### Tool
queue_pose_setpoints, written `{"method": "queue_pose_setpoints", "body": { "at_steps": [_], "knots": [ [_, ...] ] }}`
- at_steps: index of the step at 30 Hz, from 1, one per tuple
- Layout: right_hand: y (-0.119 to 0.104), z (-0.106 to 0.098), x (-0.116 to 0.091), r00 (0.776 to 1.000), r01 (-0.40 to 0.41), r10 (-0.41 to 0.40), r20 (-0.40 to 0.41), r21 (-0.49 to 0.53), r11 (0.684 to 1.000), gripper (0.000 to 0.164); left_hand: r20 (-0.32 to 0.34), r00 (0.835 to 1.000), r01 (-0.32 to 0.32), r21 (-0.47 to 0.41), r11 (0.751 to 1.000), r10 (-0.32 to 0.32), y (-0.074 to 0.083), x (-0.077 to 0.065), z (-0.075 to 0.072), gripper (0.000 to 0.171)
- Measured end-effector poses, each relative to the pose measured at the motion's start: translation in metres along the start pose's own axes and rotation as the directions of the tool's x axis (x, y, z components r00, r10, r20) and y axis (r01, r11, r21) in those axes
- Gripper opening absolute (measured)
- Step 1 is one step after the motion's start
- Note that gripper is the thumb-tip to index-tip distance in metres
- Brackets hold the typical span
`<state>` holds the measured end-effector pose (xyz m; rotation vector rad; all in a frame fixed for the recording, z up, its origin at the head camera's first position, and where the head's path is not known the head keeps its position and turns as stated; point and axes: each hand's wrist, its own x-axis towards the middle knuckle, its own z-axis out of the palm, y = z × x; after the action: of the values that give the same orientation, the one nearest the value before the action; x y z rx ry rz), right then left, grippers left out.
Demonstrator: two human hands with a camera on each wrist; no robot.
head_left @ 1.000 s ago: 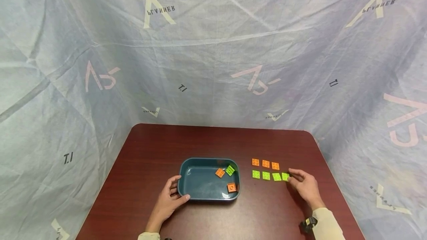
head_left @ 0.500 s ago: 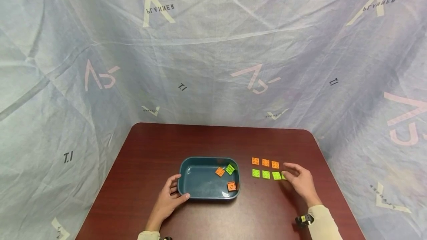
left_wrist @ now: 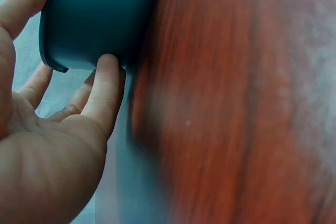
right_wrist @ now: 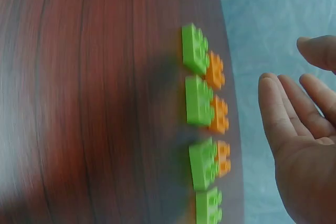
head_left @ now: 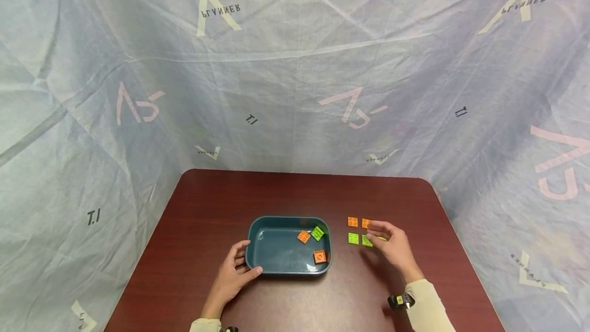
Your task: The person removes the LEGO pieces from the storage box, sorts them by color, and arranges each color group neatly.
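Observation:
My left hand (head_left: 232, 276) holds the left front corner of a dark teal plastic tray (head_left: 295, 273), its thumb on the near side and its fingers at the left end. In the left wrist view, fingertips meet the tray's wall (left_wrist: 105, 14). Over the right part of two rows of toy building blocks hovers my right hand (head_left: 392, 247), its fingers extended and holding nothing. Several green blocks (right_wrist: 198, 100) form the near row, and three orange blocks (right_wrist: 219, 115) stand behind. The hand hides some of the blocks in the head view.
Inside the tray lie two orange blocks, one upright (head_left: 303, 236) and one turned over (head_left: 320, 256), plus a green block (head_left: 317, 233). The dark red wooden table (head_left: 221, 193) has rounded far corners, with grey printed cloth (head_left: 295, 91) hanging around it.
My right hand has moved left along the block rows, from the rightmost green block to above the middle ones. My left hand and the tray stay in place.

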<state>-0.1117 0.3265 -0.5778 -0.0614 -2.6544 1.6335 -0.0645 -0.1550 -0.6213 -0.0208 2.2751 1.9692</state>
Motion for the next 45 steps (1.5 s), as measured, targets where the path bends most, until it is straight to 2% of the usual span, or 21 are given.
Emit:
{"method": "queue_pose_setpoints", "body": {
  "at_steps": [3,10,15,20,24,27,30,35,41,45],
  "knots": [
    [-0.008,0.011,-0.002,1.000,-0.011,0.010,0.016,0.052,0.999,0.045,0.000,1.000,0.002,0.009,1.000,-0.002,0.001,0.000,0.000,0.084],
    [-0.030,0.041,-0.006,0.996,-0.046,0.038,0.082,0.103,0.994,0.045,-0.006,1.000,0.011,0.025,1.000,-0.011,0.004,-0.001,0.001,0.084],
    [-0.036,0.070,-0.007,0.997,-0.038,0.028,0.076,0.143,0.989,0.039,-0.002,1.000,0.011,0.021,1.000,-0.011,0.005,-0.001,0.001,0.084],
    [-0.049,0.091,-0.011,1.000,-0.007,0.005,0.028,0.097,0.995,0.033,0.011,1.000,0.009,0.015,1.000,-0.010,0.003,0.000,0.000,0.085],
    [-0.061,0.102,-0.013,0.999,0.051,-0.050,-0.014,0.078,0.996,0.033,0.013,1.000,0.009,0.011,1.000,-0.009,0.002,0.000,0.000,0.084],
    [-0.069,0.109,-0.013,0.997,0.075,-0.077,0.008,0.117,0.990,0.034,0.009,1.000,0.006,0.007,1.000,-0.006,0.002,0.000,-0.001,0.083],
    [-0.074,0.117,-0.012,0.998,0.058,-0.061,0.020,0.130,0.990,0.033,0.015,1.000,0.001,0.015,1.000,-0.001,0.002,0.001,0.000,0.084],
    [-0.079,0.128,-0.009,0.998,0.019,-0.025,0.051,0.110,0.994,0.032,0.018,1.000,0.011,0.017,1.000,-0.011,0.003,0.001,0.000,0.085],
    [-0.085,0.143,-0.005,0.996,0.021,-0.024,0.092,0.027,0.999,0.032,0.014,1.000,0.011,0.010,1.000,-0.011,0.003,0.001,-0.001,0.086],
    [-0.087,0.154,-0.003,0.993,0.006,-0.009,0.118,0.022,1.000,0.036,0.014,1.000,0.001,0.011,1.000,-0.001,0.002,0.001,-0.001,0.085]
  ]
}}
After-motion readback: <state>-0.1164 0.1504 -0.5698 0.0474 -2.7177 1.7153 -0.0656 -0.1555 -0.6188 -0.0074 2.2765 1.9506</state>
